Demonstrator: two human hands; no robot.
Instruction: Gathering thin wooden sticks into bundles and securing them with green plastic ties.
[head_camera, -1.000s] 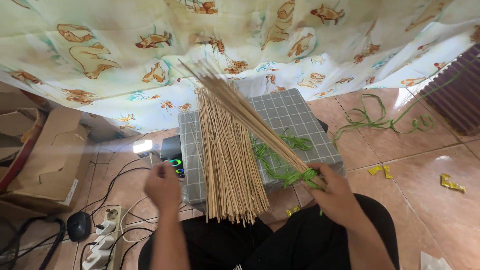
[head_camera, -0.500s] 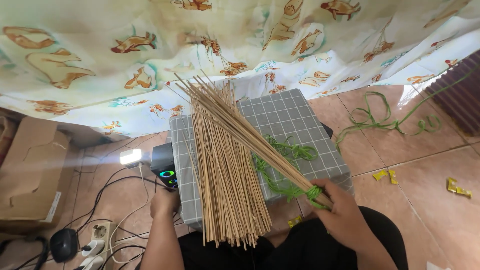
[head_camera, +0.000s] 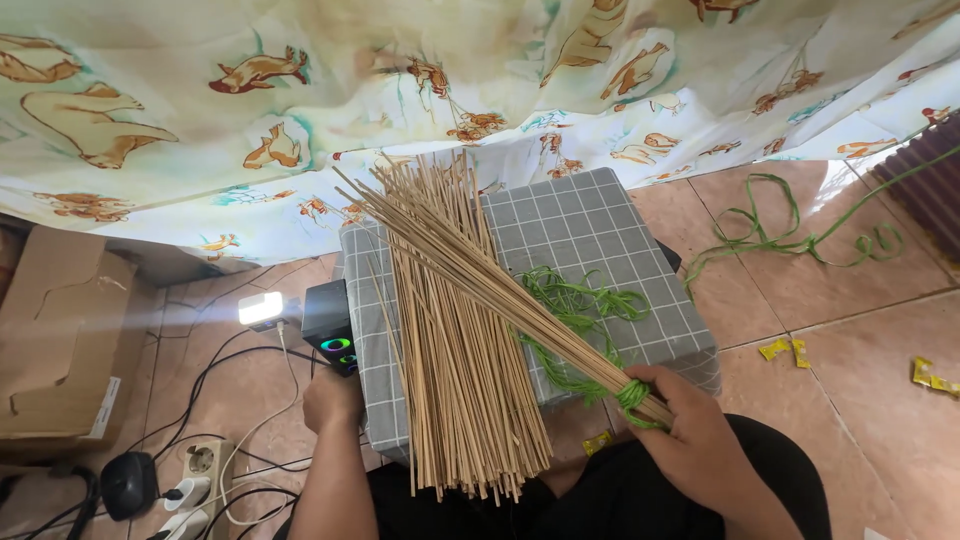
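My right hand (head_camera: 690, 430) grips the bound end of a bundle of thin sticks (head_camera: 480, 270), tied with green plastic string (head_camera: 632, 398); the bundle fans up and to the left over a loose pile of sticks (head_camera: 450, 360). The pile lies on a grey checked cushion (head_camera: 590, 225). Loose green string (head_camera: 575, 300) lies on the cushion beside the bundle. My left hand (head_camera: 333, 398) rests against the cushion's left front corner, near a small black speaker (head_camera: 328, 322); whether it grips anything is unclear.
A patterned curtain (head_camera: 300, 110) hangs behind. Left on the tiled floor lie a cardboard box (head_camera: 60, 330), a power strip (head_camera: 195, 485), cables and a small bright light (head_camera: 260, 307). More green string (head_camera: 780, 235) and yellow scraps (head_camera: 785, 350) lie to the right.
My left hand dropped from mid-air to the cushion's left front corner. My right hand lowered the tied bundle slightly, and the view shifted.
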